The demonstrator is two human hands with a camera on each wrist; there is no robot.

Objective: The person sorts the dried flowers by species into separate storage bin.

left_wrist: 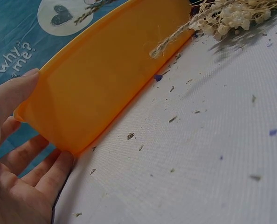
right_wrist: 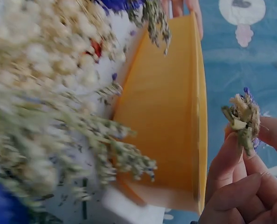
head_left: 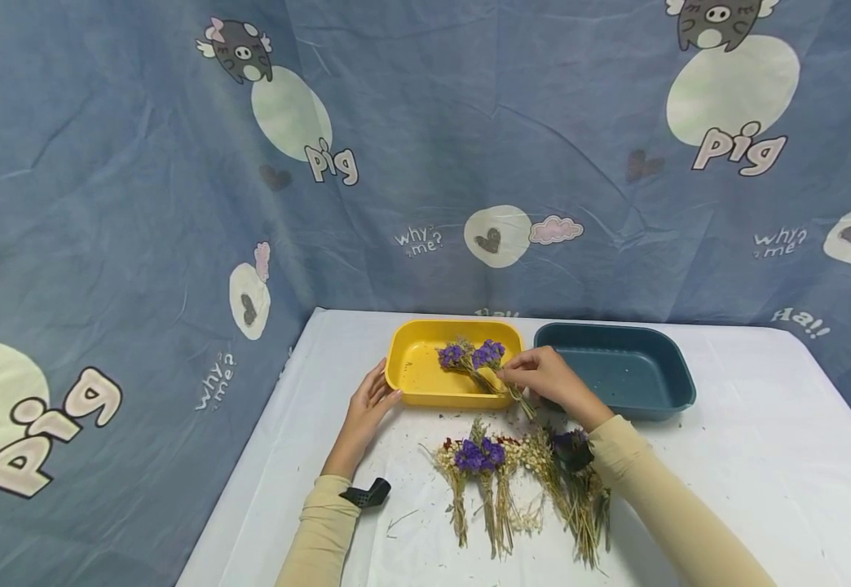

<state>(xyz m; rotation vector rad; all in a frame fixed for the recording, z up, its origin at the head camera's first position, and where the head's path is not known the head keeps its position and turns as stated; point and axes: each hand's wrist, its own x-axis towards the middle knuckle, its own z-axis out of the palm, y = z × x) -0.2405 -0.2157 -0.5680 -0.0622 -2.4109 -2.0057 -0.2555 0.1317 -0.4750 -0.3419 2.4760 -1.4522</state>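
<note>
The right hand (head_left: 548,380) has its grip closed on the stems of a purple bunch (head_left: 488,355), pinched between thumb and fingers. This bunch is above the right part of the yellow tray (head_left: 425,399). Its long axis runs diagonally: the flower heads point to the far left, over the tray, and the stems slant to the near right, across the near rim by the tray's right corner. In the right wrist view, the stem ends face the camera.

A second bunch (head_left: 451,355) lies in the tray, its heads also to the far left and its stems to the near right, close to the held one. Left of it, the tray floor shows a few specks up to the left wall. The left hand (head_left: 367,412) rests on that end with its grip loose, thumb at the rim and fingers spread against the wall.

Just beyond the right rim, across a narrow gap, stands the teal tray (head_left: 631,367). In front, a row of dried bunches (head_left: 480,456) crowds the near side, heads away. The white worktop (head_left: 763,456) stretches widely to the right, and the blue cloth (head_left: 396,277) hangs behind its far edge.
</note>
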